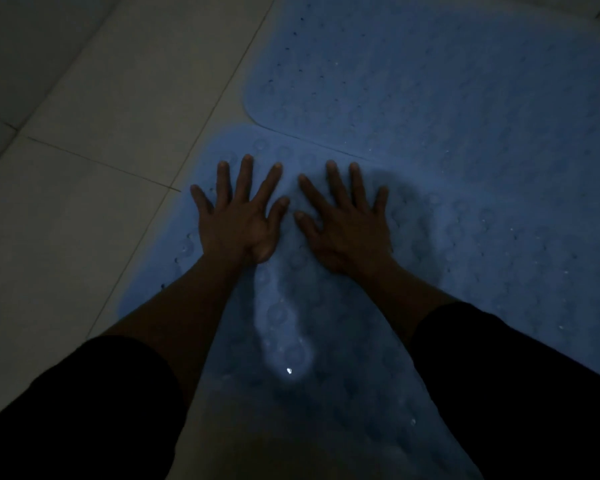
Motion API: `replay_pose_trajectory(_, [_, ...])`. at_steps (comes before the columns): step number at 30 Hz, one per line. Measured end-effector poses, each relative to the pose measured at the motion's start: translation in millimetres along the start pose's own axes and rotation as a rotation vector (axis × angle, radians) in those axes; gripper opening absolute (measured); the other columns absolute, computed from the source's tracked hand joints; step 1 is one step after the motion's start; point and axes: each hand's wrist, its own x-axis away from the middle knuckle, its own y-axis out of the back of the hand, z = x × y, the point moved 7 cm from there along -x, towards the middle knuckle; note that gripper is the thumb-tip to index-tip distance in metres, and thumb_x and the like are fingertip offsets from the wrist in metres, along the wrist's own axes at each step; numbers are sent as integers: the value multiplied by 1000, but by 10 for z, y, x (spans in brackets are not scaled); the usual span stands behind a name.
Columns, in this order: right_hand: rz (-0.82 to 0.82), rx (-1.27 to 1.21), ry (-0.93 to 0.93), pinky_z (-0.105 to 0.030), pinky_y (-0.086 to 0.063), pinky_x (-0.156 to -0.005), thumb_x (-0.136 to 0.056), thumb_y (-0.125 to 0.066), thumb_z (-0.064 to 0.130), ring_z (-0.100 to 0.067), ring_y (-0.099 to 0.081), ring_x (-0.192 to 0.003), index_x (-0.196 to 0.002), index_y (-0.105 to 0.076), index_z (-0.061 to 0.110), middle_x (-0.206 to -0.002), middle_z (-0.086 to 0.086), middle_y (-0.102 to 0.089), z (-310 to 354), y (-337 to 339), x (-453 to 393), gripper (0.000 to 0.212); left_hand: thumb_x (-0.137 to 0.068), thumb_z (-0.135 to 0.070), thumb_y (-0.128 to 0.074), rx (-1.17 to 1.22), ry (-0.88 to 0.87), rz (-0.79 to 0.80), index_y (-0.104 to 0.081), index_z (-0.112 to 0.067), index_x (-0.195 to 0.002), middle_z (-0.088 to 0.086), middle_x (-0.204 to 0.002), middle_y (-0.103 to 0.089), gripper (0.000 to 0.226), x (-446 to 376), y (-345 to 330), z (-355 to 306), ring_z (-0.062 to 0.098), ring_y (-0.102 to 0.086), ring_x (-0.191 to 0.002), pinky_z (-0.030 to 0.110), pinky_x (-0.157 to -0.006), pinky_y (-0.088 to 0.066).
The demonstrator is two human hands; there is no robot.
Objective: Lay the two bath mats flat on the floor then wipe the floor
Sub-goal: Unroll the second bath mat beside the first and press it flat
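Head view: dim light, looking down at two bare hands on blue mats.
Left hand [238, 216]: flat, palm down, fingers spread wide, pressing on the near mat; holds nothing.
Right hand [347, 220]: flat beside the left, thumbs nearly touching, fingers spread, also pressing the near mat.
Sleeves [94, 403]: dark, pushed up on both forearms.
Near mat [284, 323]: blue, dotted with round suction cups, lying under both hands; a raised ridge runs toward the camera between the forearms.
Far mat [430, 81]: blue, flat on the floor, its rounded corner overlapping the far edge of the near mat just past the fingertips.
Floor [84, 116]: pale tiles with thin grout lines, left of both mats.
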Motion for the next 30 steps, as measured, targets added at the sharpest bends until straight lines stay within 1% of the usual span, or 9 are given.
replay_pose_trajectory(2, [45,-46,-27,-68,-5,-115,-98,-18,63,-27,9,-152,-154,-3,45,-166,3,3,22,8,123,60,-98,-68,1,14,21,13,10,-49,-154,-3,-168,12,60,110,5,-23,30,18,-153,67,-117,6])
replay_pose_trajectory(4, [33,-100,-51,-65,-4,-116,-97,-18,64,-26,7,-152,-155,-6,43,-166,3,1,73,27,380,63,-100,-65,-1,79,22,10,7,-46,-156,-2,-168,11,60,339,8,-35,29,17,-153,67,-117,7])
replay_pose_trajectory(7, [-20,-108,1,-64,-4,-116,-94,-26,65,-26,4,-152,-155,-9,42,-166,3,1,244,-21,901,67,-102,-62,-7,110,46,-37,1,-42,-158,-1,-169,6,60,869,-14,70,28,13,-154,67,-118,7])
replay_pose_trajectory(10, [-2,-71,49,-65,-5,-116,-92,-28,68,-28,4,-152,-155,-8,43,-166,3,1,403,-148,1226,71,-100,-65,-7,127,113,10,3,-42,-158,-2,-168,10,63,1275,-138,272,25,17,-154,65,-119,8])
replay_pose_trajectory(12, [15,-56,83,-67,-5,-115,-91,-28,70,-30,2,-152,-155,-7,43,-166,2,1,513,-204,1313,72,-99,-67,-7,118,107,3,3,-43,-158,-3,-168,10,64,1411,-183,354,25,16,-154,62,-120,8])
replay_pose_trajectory(15, [16,-13,100,-68,-5,-114,-91,-29,71,-31,4,-152,-155,-7,43,-166,4,1,585,-254,1332,73,-100,-67,-10,86,88,-30,4,-46,-157,-4,-169,8,62,1430,-186,422,26,15,-154,67,-117,10])
replay_pose_trajectory(20, [50,35,90,-67,-1,-114,-92,-25,73,-29,12,-151,-154,-2,44,-166,4,6,582,-253,1322,73,-100,-67,-10,102,93,-9,10,-51,-154,-6,-168,13,60,1400,-244,472,26,20,-153,71,-115,8])
replay_pose_trajectory(25, [40,55,67,-67,-5,-114,-91,-29,72,-29,4,-152,-155,-10,41,-166,4,-2,608,-203,1327,74,-101,-67,-13,84,97,-41,4,-49,-156,-4,-169,7,60,1401,-248,473,27,14,-154,72,-115,2])
replay_pose_trajectory(30, [114,58,74,-68,-3,-114,-92,-24,73,-29,14,-151,-156,1,37,-165,2,10,604,-240,1311,78,-99,-69,-16,82,92,-40,2,-49,-156,-5,-169,7,63,1401,-268,477,28,14,-154,73,-114,2])
